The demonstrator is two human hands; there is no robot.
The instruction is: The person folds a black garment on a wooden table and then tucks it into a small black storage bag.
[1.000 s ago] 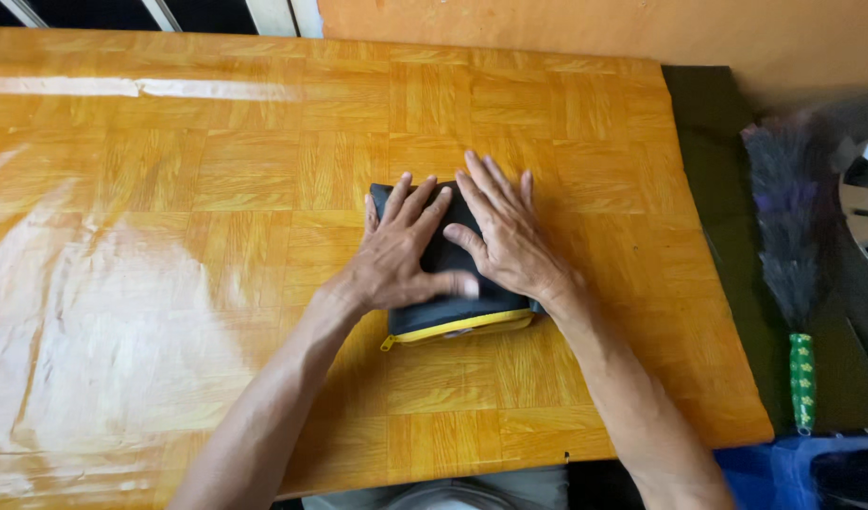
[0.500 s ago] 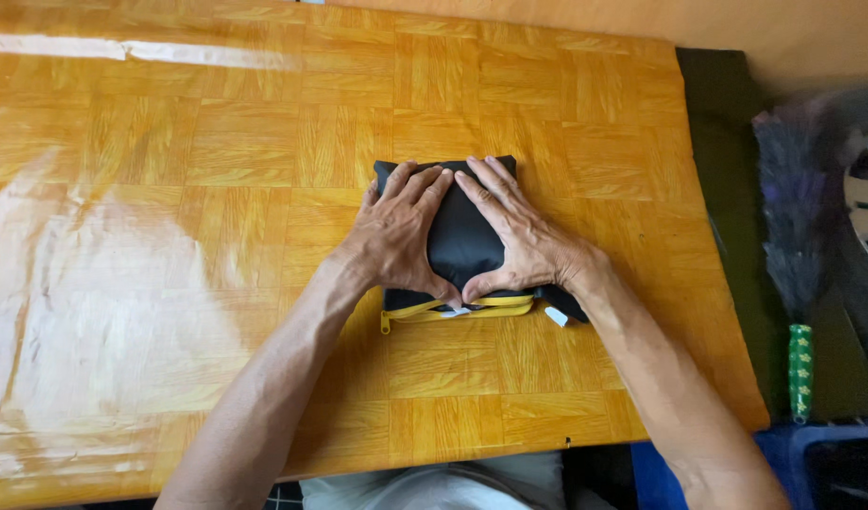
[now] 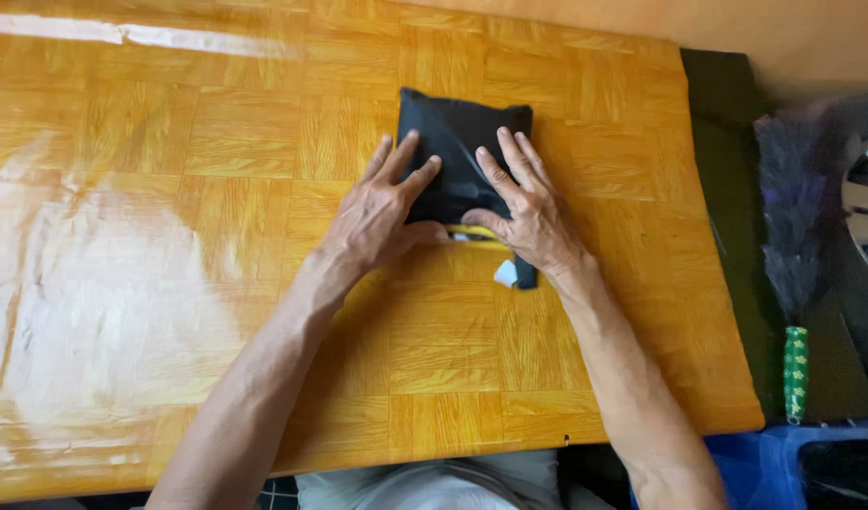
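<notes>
On the far middle of the table [image 3: 170, 283], both hands lie flat on a folded black cloth [image 3: 458, 127]. The left hand [image 3: 382, 212] spreads its fingers over the cloth's near left part, palm down, gripping nothing. The right hand [image 3: 528, 212] presses beside it, fingers fanned and open, thumb near a yellow edge [image 3: 472, 231] that peeks out at the cloth's near side. Flat palms seem meant to hold the folds down and keep the bundle square. A small white tag [image 3: 506, 273] sticks out by the right wrist. Off the table's right side hangs a dark feather duster [image 3: 793, 227] with a green handle, well apart from the hands. Nothing lies between hands and cloth.
</notes>
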